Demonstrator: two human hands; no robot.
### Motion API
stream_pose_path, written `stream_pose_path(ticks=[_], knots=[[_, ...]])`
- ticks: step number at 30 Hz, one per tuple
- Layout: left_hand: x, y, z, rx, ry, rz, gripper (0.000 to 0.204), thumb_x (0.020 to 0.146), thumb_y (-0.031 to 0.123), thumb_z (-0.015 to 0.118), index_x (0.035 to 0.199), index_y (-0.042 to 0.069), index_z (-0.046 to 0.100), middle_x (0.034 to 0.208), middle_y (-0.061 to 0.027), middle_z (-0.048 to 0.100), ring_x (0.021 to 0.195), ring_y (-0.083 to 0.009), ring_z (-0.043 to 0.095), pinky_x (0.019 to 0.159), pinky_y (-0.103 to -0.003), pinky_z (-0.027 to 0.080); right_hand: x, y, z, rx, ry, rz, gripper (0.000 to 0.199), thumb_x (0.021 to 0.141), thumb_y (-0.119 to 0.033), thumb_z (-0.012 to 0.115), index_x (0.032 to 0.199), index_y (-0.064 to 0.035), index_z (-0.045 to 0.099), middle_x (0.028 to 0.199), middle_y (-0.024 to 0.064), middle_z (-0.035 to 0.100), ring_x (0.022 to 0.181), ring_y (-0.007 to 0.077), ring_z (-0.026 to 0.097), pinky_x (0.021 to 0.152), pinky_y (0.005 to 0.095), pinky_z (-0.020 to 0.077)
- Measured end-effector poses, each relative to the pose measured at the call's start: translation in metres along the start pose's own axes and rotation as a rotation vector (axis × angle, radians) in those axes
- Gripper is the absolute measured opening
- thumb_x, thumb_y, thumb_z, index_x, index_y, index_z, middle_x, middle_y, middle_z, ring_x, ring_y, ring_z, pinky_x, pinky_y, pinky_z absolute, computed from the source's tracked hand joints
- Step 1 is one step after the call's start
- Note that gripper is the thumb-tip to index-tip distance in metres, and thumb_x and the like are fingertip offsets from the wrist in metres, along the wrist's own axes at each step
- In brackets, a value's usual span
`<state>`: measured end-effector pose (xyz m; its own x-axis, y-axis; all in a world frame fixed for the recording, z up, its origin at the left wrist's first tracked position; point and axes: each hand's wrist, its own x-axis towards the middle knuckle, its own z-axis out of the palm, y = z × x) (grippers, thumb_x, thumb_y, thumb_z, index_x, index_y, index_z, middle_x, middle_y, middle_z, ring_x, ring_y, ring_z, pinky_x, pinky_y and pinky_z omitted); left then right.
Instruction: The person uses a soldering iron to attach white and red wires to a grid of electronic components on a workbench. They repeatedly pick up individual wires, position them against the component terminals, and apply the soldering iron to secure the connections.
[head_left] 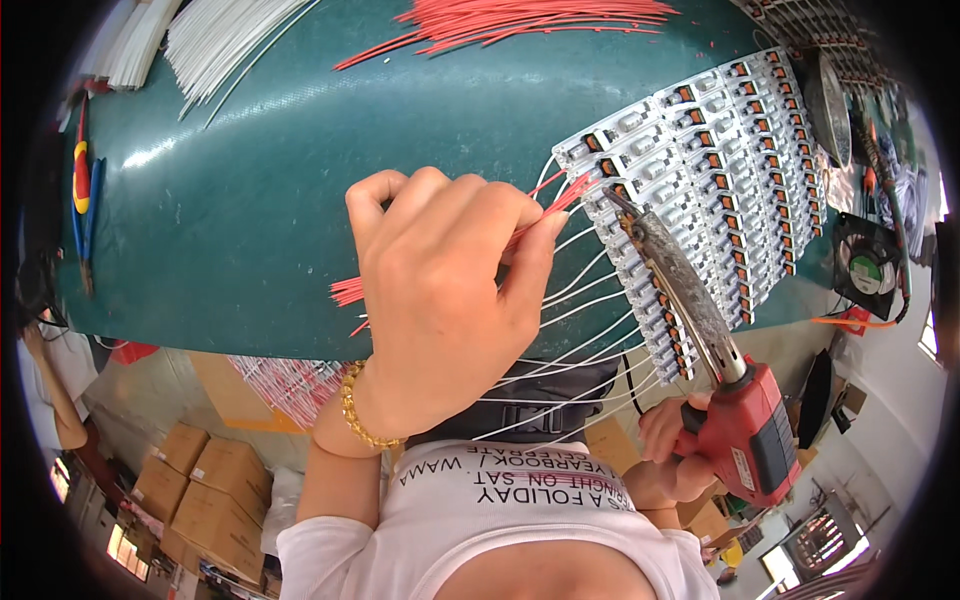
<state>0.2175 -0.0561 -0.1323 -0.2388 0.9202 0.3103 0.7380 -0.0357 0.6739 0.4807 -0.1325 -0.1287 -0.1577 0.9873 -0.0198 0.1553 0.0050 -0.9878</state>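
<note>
My left hand, with a yellow beaded bracelet at the wrist, is closed round a small bundle of red wires. Their front ends reach the near left corner of a panel of small circuit boards; the tails stick out behind the hand. In my right hand is a red and black soldering gun, its fingers wrapped round the grip. The gun's tip lies over the panel's left edge, close to the red wire ends. White wires trail from that edge toward my body, passing partly behind the left hand.
On the green tabletop lie a pile of red wires, bundles of white wires and hand tools. A small black fan stands at the right. Cardboard boxes and another person's arm are at lower left.
</note>
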Motion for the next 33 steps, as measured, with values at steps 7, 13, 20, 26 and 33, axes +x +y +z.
stream_pose_path(ticks=[7, 13, 20, 26, 33], knots=[[-0.002, 0.001, -0.003, -0.017, 0.031, -0.001, 0.011, 0.074, 0.008, 0.072, 0.07, 0.007, 0.062, 0.061, -0.0007, 0.056, 0.056, -0.017, 0.047, 0.072, -0.032, 0.036, 0.015, -0.012, 0.019, 0.201, -0.059, 0.012, 0.076, 0.084, -0.059, 0.055, 0.122, 0.0062, 0.041, 0.047, 0.0, 0.044, 0.037, 0.0118, 0.041, 0.039, 0.0261, 0.0353], [-0.004, 0.014, -0.02, -0.158, 0.107, -0.082, 0.006, 0.073, 0.0, 0.07, 0.076, 0.004, 0.067, 0.066, -0.0021, 0.059, 0.057, -0.0118, 0.046, 0.068, -0.027, 0.038, 0.008, -0.012, 0.013, 0.225, 0.028, 0.073, 0.079, 0.082, -0.061, 0.055, 0.124, 0.0051, 0.039, 0.047, 0.0005, 0.044, 0.037, 0.0122, 0.04, 0.04, 0.0263, 0.0349], [-0.014, 0.01, 0.001, -0.032, 0.004, -0.023, 0.008, 0.073, 0.005, 0.072, 0.072, 0.008, 0.065, 0.067, 0.0018, 0.058, 0.056, -0.0105, 0.039, 0.066, -0.026, 0.031, -0.004, -0.002, 0.002, 0.294, 0.011, 0.004, 0.078, 0.082, -0.06, 0.056, 0.124, 0.004, 0.039, 0.047, 0.0003, 0.044, 0.038, 0.0123, 0.041, 0.041, 0.0259, 0.0346], [-0.013, 0.008, 0.002, -0.042, -0.002, -0.028, 0.009, 0.073, 0.005, 0.073, 0.072, 0.008, 0.064, 0.066, 0.0024, 0.058, 0.05, -0.0093, 0.035, 0.066, -0.026, 0.029, -0.02, 0.014, -0.023, 0.026, -0.024, -0.001, 0.076, 0.081, -0.059, 0.058, 0.12, 0.0037, 0.042, 0.047, 0.0008, 0.045, 0.038, 0.0133, 0.043, 0.041, 0.0268, 0.036], [-0.013, 0.008, 0.004, -0.028, -0.014, -0.013, 0.01, 0.072, 0.005, 0.073, 0.071, 0.008, 0.064, 0.066, 0.0024, 0.057, 0.049, -0.0094, 0.035, 0.065, -0.026, 0.029, 0.014, -0.013, 0.003, 0.168, -0.209, 0.167, 0.073, 0.081, -0.06, 0.057, 0.116, 0.003, 0.043, 0.046, 0.0015, 0.046, 0.038, 0.0133, 0.044, 0.04, 0.027, 0.036]])
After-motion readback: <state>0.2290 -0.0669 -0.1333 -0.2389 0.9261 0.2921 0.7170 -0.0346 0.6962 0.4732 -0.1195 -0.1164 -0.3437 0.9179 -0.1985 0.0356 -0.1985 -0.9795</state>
